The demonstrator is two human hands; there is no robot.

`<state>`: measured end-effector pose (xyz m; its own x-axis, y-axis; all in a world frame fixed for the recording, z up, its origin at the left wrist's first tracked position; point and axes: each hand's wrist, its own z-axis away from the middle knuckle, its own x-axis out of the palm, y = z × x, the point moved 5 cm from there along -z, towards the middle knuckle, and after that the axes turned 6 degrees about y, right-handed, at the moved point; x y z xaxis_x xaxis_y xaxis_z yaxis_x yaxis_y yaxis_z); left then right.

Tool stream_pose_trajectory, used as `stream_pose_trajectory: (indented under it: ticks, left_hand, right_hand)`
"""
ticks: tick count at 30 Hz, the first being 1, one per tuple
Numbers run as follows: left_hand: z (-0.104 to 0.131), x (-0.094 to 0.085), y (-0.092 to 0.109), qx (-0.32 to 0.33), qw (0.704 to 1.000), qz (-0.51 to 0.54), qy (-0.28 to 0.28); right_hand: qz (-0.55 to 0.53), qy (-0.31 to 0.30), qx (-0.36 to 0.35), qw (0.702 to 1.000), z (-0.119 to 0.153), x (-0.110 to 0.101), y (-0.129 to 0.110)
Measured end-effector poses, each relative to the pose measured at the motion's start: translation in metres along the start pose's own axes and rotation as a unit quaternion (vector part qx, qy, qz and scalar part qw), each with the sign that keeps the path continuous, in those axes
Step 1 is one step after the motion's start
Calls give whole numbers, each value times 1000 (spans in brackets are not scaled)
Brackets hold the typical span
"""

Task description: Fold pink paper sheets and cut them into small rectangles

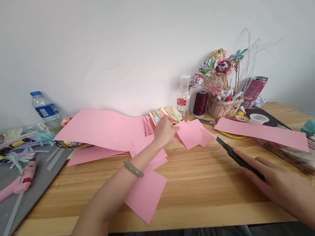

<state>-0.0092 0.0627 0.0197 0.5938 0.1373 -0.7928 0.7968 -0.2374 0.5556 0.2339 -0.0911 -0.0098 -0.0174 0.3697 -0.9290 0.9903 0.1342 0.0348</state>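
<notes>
My left hand, with a grey-green bangle on its wrist, reaches across the table to the colourful folded paper strips. Its fingers are bent together at the corner of overlapping pink paper squares; whatever they pinch is hidden. In my right hand is a dark utility knife, its blade pointing up and left above the wood. A pink paper square lies below my left forearm. More pink pieces are partly covered by that arm.
Large pink sheets lie at the left back. A pink glue gun rests on a grey mat. Along the wall stand a water bottle, a thread spool and a basket of paper flowers. A pink strip lies right.
</notes>
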Motion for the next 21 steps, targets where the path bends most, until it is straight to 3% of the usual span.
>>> stream_pose_trajectory:
  ticks: [3, 7, 10, 15, 18, 21]
  left_hand:
    - [-7, -27, -12, 11, 999, 4, 41]
    - [15, -55, -28, 39, 999, -7, -26]
    - [48, -62, -33, 70, 991, -94, -68]
    - [93, -36, -30, 165, 946, -253, -121]
    - [101, -19, -34, 223, 915, -309, -134]
    - [102, -14, -37, 266, 894, -340, -122]
  right_hand:
    - [45, -2, -9, 999, -1, 4, 4]
    - [108, -9, -11, 994, -6, 6, 7]
    - [122, -15, -19, 992, -13, 8, 7]
    - [144, -7, -34, 989, -28, 9, 2]
    - [153, 0, -39, 987, -34, 9, -2]
    - [152, 5, -48, 987, -37, 7, -8]
